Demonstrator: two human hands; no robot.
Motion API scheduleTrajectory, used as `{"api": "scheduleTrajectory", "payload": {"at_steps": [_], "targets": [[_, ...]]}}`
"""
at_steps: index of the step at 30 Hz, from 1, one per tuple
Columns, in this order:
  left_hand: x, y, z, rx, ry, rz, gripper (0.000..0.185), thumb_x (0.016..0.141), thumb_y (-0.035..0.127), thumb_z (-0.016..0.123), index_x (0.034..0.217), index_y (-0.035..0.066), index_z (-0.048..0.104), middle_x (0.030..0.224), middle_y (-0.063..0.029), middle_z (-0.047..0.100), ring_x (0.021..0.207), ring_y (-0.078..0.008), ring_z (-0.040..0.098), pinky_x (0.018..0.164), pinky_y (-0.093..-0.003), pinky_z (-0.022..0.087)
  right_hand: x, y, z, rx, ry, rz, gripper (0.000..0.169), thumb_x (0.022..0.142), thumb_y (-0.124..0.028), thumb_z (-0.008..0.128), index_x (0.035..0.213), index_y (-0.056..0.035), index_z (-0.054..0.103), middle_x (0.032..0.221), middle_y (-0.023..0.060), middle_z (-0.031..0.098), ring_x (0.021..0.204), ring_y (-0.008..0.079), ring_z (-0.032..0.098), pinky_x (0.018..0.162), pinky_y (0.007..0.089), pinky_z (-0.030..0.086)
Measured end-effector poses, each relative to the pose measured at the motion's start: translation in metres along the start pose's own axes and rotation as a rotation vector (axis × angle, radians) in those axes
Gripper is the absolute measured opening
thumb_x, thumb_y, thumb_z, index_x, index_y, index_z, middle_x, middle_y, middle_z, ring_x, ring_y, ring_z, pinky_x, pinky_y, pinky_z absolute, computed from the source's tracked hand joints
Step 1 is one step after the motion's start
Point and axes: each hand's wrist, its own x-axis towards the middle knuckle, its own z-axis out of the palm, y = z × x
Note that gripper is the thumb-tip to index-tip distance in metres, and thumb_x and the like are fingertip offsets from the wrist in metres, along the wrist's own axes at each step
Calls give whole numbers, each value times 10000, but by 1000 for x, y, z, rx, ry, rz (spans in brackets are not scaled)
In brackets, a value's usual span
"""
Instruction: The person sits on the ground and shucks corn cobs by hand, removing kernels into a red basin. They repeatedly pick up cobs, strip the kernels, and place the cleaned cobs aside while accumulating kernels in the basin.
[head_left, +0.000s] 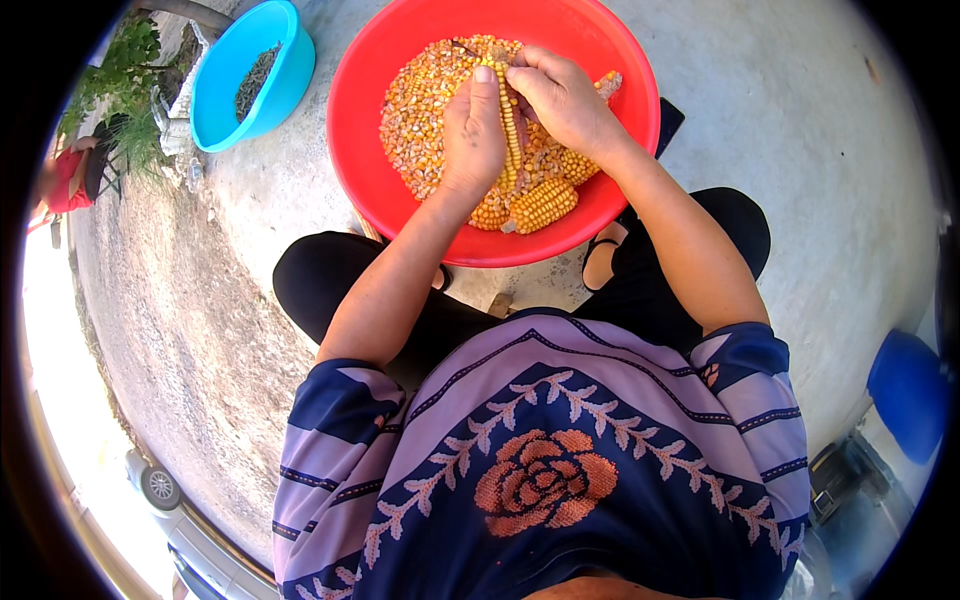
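Observation:
Over a red plastic basin (360, 150), both my hands hold one partly shelled corn cob (511, 135) between them. My left hand (476, 131) grips its left side, the thumb near the upper end. My right hand (566, 97) is at the upper right of the same cob, with thumb and fingers bent against it. Loose corn kernels (420, 112) fill much of the basin. A whole-looking ear of corn (544, 205) lies on them below the hands, with another ear (579, 166) beside it. A further cob (607, 84) rests right of my right hand, partly hidden.
A turquoise basin (292, 97) with dark dry matter stands on the concrete at upper left. A dark flat object (670, 124) lies partly behind the red basin. My knees flank the basin's near side. A person in red (67, 180) is at far left; a blue container (907, 394) is at far right.

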Motion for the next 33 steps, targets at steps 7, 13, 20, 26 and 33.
{"api": "scheduleTrajectory", "payload": {"at_steps": [7, 13, 20, 26, 33], "targets": [[-2, -6, -3, 117, -3, 96, 446, 989, 356, 333, 867, -14, 550, 642, -66, 555, 550, -127, 527, 501, -274, 440, -3, -7, -1, -8, 39, -2, 249, 833, -222, 500, 804, 23, 533, 715, 131, 586, 671, 216, 577, 627, 354, 451], [-2, -10, -3, 217, 61, 182, 433, 982, 354, 365, 881, -16, 565, 651, -62, 560, 611, -134, 512, 570, -300, 433, -5, -10, 4, -101, 85, -51, 229, 820, -201, 498, 830, 27, 520, 715, 178, 587, 664, 289, 586, 631, 390, 459], [0, -17, -5, 288, 76, 170, 399, 975, 324, 400, 826, -18, 544, 624, -77, 539, 602, -136, 477, 561, -323, 412, -6, -14, 8, -300, 131, -30, 241, 819, -196, 461, 871, 35, 509, 758, 263, 592, 752, 418, 585, 687, 473, 458], [2, -19, -5, 366, 91, 144, 397, 972, 311, 410, 791, -23, 526, 599, -91, 519, 579, -144, 464, 539, -335, 400, -5, -11, 10, -321, 140, -3, 248, 825, -193, 458, 887, 43, 506, 754, 267, 595, 750, 432, 583, 696, 492, 456], [2, -19, -3, 348, 102, 143, 397, 972, 310, 405, 797, -24, 527, 603, -106, 526, 582, -157, 472, 542, -345, 404, -5, -9, 11, -319, 148, -3, 237, 826, -188, 452, 889, 34, 507, 743, 264, 595, 747, 427, 584, 690, 495, 461]]}}
